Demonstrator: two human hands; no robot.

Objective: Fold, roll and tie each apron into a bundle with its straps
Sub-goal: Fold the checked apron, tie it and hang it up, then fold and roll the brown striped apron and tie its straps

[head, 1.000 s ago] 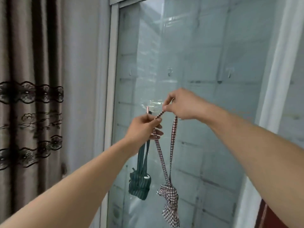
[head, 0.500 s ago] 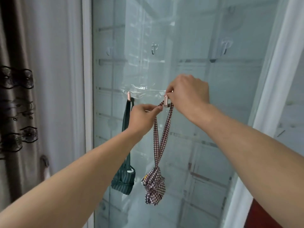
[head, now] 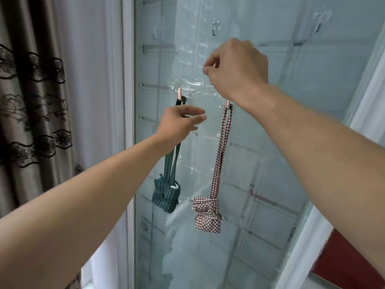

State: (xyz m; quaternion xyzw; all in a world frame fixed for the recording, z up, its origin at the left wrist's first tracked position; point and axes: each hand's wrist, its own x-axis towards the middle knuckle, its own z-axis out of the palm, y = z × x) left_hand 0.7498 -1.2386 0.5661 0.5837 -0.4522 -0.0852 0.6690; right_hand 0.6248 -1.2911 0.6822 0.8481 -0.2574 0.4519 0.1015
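Two tied apron bundles hang by their straps on a glass door. The red checked bundle point(head: 207, 213) hangs from the right copper hook point(head: 227, 103). Left of it, the green striped bundle point(head: 166, 194) hangs from the left copper hook point(head: 179, 94). My left hand point(head: 180, 124) is in front of the green bundle's strap with fingers loosely spread, holding nothing. Above the right hook, my right hand point(head: 236, 67) has its fingers curled and thumb against forefinger, and nothing shows between them.
The glass door point(head: 270, 142) has a white frame point(head: 129, 101) at its left. Brown lace-trimmed curtains point(head: 31, 101) hang at far left. Clear hooks point(head: 216, 26) sit higher on the glass. A red surface point(head: 350, 259) shows at lower right.
Both hands have let go of the red checked strap, which now hangs from the right hook. My right hand has risen above the hook, and my left has drawn back toward the green strap.
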